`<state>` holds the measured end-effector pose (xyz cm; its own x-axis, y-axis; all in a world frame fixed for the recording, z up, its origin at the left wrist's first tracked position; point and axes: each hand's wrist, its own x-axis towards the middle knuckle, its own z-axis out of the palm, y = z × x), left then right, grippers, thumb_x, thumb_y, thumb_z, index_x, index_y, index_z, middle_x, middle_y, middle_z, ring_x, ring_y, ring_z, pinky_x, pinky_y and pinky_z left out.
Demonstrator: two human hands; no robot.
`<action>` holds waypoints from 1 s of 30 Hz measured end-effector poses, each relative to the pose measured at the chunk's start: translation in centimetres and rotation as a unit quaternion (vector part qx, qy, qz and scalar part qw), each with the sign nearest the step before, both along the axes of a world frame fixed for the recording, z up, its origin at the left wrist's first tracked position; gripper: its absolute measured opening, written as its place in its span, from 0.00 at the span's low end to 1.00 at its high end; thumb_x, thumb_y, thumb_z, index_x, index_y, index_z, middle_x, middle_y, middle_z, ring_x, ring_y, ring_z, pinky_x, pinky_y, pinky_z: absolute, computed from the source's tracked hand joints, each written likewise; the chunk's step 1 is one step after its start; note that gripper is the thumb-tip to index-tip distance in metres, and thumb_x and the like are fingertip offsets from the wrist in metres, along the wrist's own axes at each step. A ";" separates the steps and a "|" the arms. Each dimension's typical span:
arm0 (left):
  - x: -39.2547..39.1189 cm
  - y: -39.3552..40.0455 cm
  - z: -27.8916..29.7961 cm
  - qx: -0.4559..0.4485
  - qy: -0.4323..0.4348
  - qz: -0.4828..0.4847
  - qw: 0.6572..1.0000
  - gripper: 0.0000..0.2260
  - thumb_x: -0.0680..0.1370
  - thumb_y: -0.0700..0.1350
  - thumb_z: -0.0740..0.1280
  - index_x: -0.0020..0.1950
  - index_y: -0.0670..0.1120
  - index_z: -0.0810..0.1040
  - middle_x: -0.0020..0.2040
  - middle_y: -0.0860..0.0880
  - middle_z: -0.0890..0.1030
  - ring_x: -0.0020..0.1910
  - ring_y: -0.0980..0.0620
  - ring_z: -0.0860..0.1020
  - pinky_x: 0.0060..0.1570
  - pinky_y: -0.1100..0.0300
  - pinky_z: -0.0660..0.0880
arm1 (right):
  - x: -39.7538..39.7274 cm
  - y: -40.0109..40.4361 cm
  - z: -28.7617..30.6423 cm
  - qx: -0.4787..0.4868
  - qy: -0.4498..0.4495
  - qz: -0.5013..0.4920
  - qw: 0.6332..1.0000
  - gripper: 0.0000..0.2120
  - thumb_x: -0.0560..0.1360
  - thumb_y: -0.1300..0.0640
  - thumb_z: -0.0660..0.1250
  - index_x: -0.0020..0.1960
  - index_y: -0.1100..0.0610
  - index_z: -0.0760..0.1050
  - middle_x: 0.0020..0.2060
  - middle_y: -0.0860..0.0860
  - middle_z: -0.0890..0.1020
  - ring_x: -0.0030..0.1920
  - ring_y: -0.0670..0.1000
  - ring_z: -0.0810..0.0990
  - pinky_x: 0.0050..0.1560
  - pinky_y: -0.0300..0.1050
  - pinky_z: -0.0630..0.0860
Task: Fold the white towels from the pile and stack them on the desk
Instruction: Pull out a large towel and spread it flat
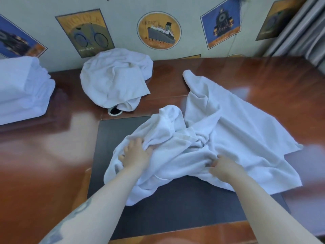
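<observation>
Towel in work [219, 131]: white, crumpled and unfolded, spread over the dark inset and the wood of the desk [263, 74].
Pile [116, 80]: white, rumpled, against the wall.
Folded stack [21, 88]: white, at the far left.

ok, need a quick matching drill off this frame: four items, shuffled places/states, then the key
Things:
1. crumpled towel
2. towel pile
3. folded stack
4. cable hole

Places/states:
A. far left on the desk, neatly layered
B. by the wall under the bicycle picture, bunched up
C. spread over the dark desk mat, with the left hand and the right hand on it
D. partly covered by the pile's near edge

Pairs: 1-C, 2-B, 3-A, 4-D
</observation>
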<state>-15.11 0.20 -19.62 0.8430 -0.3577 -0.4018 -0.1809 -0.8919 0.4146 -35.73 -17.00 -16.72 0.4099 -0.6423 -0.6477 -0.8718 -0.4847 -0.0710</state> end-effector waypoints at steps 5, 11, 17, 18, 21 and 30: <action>0.8 1.1 1.0 -0.238 0.053 0.210 0.947 0.17 0.81 0.54 0.56 0.65 0.48 0.72 0.59 0.47 0.78 0.58 0.42 0.76 0.63 0.46 0.70 | 2.9 2.7 0.7 -0.181 -0.301 -0.115 0.929 0.09 0.76 0.57 0.61 0.51 0.56 0.79 0.50 0.49 0.78 0.53 0.54 0.75 0.46 0.44 0.65; 4.2 1.5 6.2 -0.436 0.206 0.344 0.806 0.20 0.80 0.60 0.61 0.57 0.44 0.79 0.48 0.48 0.83 0.47 0.50 0.81 0.44 0.57 0.75 | 9.1 5.8 2.2 0.056 -0.449 -0.113 0.884 0.36 0.71 0.41 0.72 0.74 0.46 0.62 0.67 0.44 0.69 0.63 0.50 0.73 0.63 0.49 0.71; 5.9 4.1 9.3 -0.604 0.486 0.147 0.614 0.18 0.78 0.65 0.61 0.45 0.50 0.73 0.43 0.55 0.72 0.43 0.60 0.71 0.48 0.66 0.68 | 13.8 7.9 3.7 0.368 -0.356 -0.140 0.847 0.40 0.64 0.37 0.76 0.69 0.37 0.58 0.60 0.47 0.77 0.50 0.51 0.83 0.49 0.43 0.79; 6.2 4.3 10.1 -0.604 0.499 0.131 0.607 0.17 0.78 0.65 0.61 0.44 0.51 0.70 0.42 0.57 0.66 0.42 0.61 0.66 0.47 0.68 0.63 | 14.5 8.6 3.5 0.387 -0.372 -0.169 0.826 0.34 0.65 0.40 0.75 0.65 0.43 0.63 0.58 0.48 0.79 0.51 0.50 0.83 0.50 0.43 0.79; 7.4 5.6 10.9 -0.627 0.442 0.129 0.629 0.14 0.77 0.56 0.66 0.41 0.49 0.66 0.41 0.54 0.64 0.40 0.58 0.65 0.44 0.62 0.69 | 16.2 9.5 3.8 0.385 -0.439 -0.277 0.763 0.09 0.72 0.52 0.72 0.48 0.53 0.74 0.44 0.52 0.82 0.40 0.49 0.80 0.38 0.42 0.75; 12.9 11.1 10.6 -0.651 0.256 0.241 0.673 0.10 0.79 0.48 0.65 0.40 0.50 0.83 0.38 0.50 0.83 0.41 0.53 0.83 0.42 0.61 0.80 | 21.4 10.5 12.0 0.219 -0.711 -0.204 0.636 0.15 0.66 0.62 0.71 0.48 0.48 0.73 0.42 0.44 0.72 0.40 0.45 0.69 0.42 0.37 0.69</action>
<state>-2.22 11.33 -9.00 0.8578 -0.4212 -0.2947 0.4626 0.3824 0.7999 -14.28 -6.46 -4.74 0.6387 -0.7685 0.0377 0.1778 0.0998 -0.9790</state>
